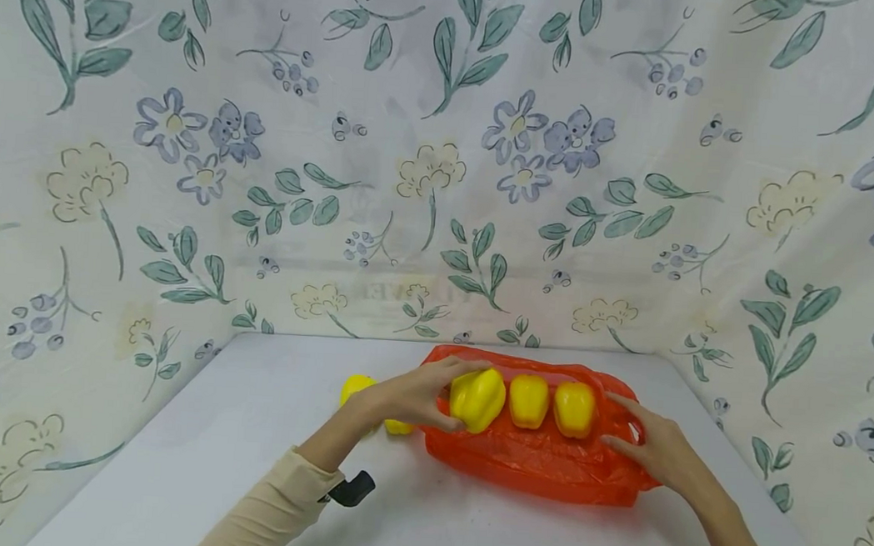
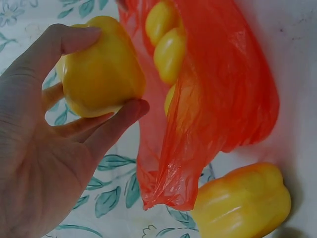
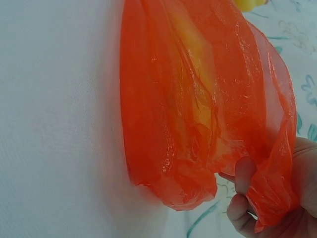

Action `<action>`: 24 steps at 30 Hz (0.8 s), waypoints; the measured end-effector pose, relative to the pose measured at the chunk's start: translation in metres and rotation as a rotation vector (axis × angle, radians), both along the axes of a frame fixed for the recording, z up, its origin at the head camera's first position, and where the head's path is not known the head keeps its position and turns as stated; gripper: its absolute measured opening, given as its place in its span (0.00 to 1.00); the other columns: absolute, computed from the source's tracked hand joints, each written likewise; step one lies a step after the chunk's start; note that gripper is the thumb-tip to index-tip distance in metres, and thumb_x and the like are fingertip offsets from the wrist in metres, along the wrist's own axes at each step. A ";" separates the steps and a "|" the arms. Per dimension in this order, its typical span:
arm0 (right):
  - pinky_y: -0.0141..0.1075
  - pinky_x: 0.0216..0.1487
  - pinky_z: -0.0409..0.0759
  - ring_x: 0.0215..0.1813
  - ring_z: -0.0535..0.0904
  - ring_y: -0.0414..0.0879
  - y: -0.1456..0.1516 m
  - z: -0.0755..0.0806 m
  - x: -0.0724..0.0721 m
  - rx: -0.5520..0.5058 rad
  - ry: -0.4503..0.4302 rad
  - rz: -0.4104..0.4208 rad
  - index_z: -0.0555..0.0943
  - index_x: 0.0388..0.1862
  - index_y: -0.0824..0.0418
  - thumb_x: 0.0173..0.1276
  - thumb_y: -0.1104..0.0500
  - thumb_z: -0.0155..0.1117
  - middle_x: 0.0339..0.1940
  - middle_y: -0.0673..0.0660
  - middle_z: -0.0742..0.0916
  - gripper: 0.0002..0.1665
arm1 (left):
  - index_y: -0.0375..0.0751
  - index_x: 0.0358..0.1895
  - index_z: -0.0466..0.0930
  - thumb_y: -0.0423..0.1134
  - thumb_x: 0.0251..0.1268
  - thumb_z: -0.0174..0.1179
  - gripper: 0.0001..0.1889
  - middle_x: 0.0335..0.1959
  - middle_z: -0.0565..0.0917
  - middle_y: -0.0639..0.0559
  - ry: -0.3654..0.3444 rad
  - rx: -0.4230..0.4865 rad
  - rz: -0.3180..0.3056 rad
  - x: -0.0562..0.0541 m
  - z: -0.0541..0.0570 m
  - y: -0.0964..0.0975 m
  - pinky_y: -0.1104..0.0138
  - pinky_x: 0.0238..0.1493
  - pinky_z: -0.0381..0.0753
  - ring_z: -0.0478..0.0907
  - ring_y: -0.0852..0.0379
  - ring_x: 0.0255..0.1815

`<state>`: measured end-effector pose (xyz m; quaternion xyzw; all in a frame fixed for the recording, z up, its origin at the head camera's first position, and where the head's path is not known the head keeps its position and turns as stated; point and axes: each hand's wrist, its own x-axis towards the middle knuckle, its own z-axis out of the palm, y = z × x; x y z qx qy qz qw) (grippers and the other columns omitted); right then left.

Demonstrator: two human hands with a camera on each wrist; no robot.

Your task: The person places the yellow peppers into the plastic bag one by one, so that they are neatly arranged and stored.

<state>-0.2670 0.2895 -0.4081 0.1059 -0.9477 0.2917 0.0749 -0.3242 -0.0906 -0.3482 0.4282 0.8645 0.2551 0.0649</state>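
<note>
My left hand [image 1: 409, 392] grips a yellow bell pepper [image 1: 477, 401] over the left part of a red plastic bag [image 1: 522, 470]. In the left wrist view, thumb and fingers lie around that pepper, which is off the table. Inside the bag's opening sit more yellow bell peppers [image 1: 528, 401], two of them plain in the head view. At the bag's right end, my right hand [image 1: 661, 449] holds its edge. The right wrist view shows the fingers curled around the gathered bag handle [image 3: 272, 198]. A pepper's yellow shows faintly through the bag's side.
Left of the bag, partly behind my left forearm, yellow peppers [image 1: 357, 385] lie on the white table [image 1: 193, 450]. One loose pepper [image 2: 242, 203] lies near the bag's end in the left wrist view. A floral cloth [image 1: 383, 178] hangs behind and beside the table.
</note>
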 end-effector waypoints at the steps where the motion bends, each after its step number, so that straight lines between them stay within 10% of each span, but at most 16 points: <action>1: 0.34 0.30 0.85 0.46 0.79 0.56 0.000 0.000 0.000 0.000 -0.002 0.002 0.66 0.72 0.57 0.61 0.48 0.71 0.62 0.75 0.77 0.43 | 0.63 0.76 0.54 0.44 0.57 0.68 0.44 0.71 0.65 0.56 0.000 0.001 -0.001 0.000 -0.001 0.000 0.72 0.57 0.77 0.68 0.59 0.63; 24: 0.37 0.34 0.87 0.46 0.79 0.55 -0.002 0.001 -0.001 0.006 -0.026 -0.006 0.67 0.72 0.59 0.60 0.45 0.71 0.62 0.75 0.77 0.44 | 0.73 0.75 0.53 0.59 0.55 0.68 0.45 0.73 0.65 0.61 0.023 -0.066 0.043 -0.001 -0.014 0.010 0.54 0.66 0.74 0.65 0.56 0.70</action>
